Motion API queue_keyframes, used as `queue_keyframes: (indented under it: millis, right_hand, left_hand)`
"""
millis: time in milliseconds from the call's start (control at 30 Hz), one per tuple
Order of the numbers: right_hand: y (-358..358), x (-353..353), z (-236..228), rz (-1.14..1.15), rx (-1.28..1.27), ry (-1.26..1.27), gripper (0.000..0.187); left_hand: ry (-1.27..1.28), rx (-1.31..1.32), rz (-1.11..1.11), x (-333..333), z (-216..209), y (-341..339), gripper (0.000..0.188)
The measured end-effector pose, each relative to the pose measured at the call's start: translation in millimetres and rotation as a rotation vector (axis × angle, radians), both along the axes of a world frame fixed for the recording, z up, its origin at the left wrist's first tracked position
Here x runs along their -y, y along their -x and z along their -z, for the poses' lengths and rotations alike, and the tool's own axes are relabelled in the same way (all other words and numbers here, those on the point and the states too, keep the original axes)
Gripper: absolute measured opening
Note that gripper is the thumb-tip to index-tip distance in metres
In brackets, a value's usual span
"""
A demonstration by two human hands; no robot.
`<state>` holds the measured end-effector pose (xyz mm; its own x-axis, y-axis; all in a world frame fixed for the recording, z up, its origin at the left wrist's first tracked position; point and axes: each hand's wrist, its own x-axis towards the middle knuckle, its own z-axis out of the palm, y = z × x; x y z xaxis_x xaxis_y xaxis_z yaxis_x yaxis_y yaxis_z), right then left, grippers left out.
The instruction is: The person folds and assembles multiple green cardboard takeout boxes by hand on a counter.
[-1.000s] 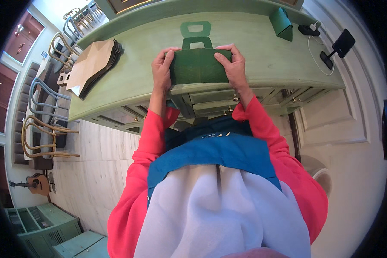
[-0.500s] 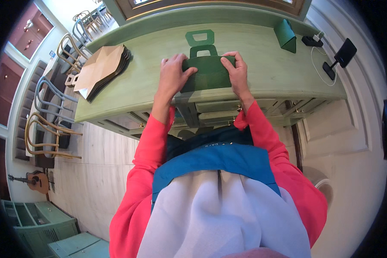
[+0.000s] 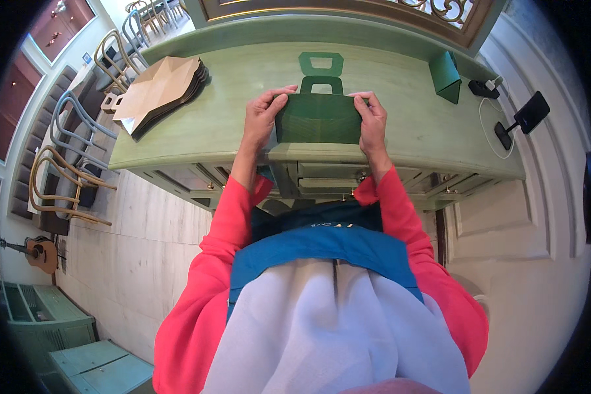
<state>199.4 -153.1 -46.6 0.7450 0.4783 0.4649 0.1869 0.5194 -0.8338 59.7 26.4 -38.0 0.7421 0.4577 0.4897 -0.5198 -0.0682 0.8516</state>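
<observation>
Head view: found green carton (image 3: 318,123) at front edge of pale green counter (image 3: 236,139), between both hands, broad face toward the wearer. Noted left hand (image 3: 262,117) closed on upper left corner of carton, thumb bent over near face, fingers reaching along top edge. Noted right hand (image 3: 372,123) closed likewise on upper right corner, thumb pressed to near side. Unable to tell exact finger placement behind the card. Observed near handle (image 3: 322,79), with cut-out opening, rising from top edge of carton; just beyond it, far handle (image 3: 322,73) of similar shape. Recorded at left, well apart from left hand, stack of brown cartons (image 3: 159,85) lying on counter. Recorded at right rear, green folded card (image 3: 445,77) standing tent-fashion; near it, black power block (image 3: 481,88) with white plug (image 3: 494,83), and dark device (image 3: 532,111) on a stand. Identified on wearer red sleeves (image 3: 232,213) and blue apron (image 3: 322,248). Located at far left guitar (image 3: 43,255), well apart from counter, and, below it, green cabinet (image 3: 98,364).
</observation>
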Motion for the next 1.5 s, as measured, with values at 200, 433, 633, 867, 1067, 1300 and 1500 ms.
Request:
queue_keyframes:
  millis: [200,433,633,867,1067,1300,1500]
  right_hand:
    - [3,-2,-2,0.035,-0.001,0.009,0.008]
    - [-4,-2,7,0.029,0.024,0.025,0.008]
    - [2,2,10,-0.017,-0.036,0.077,0.014]
    - [12,-6,7,0.468,0.432,0.24,0.043]
    - [40,-12,14,0.261,0.372,0.254,0.035]
    - [38,6,0,0.136,0.22,0.183,0.029]
    - [35,25,-18,0.255,0.455,0.327,0.018]
  left_hand:
    - [-0.044,-0.092,-0.082,3,-7,3,0.021]
    - [-0.164,-0.332,-0.225,9,-9,2,0.017]
    - [0.102,-0.211,0.071,8,-1,6,0.034]
    - [-0.22,-0.09,-0.471,68,25,-10,0.034]
    - [-0.317,-0.102,-0.477,109,22,-18,0.041]
    - [-0.335,-0.033,-0.28,131,23,-2,0.052]
    - [-0.209,0.078,-0.602,84,28,-1,0.071]
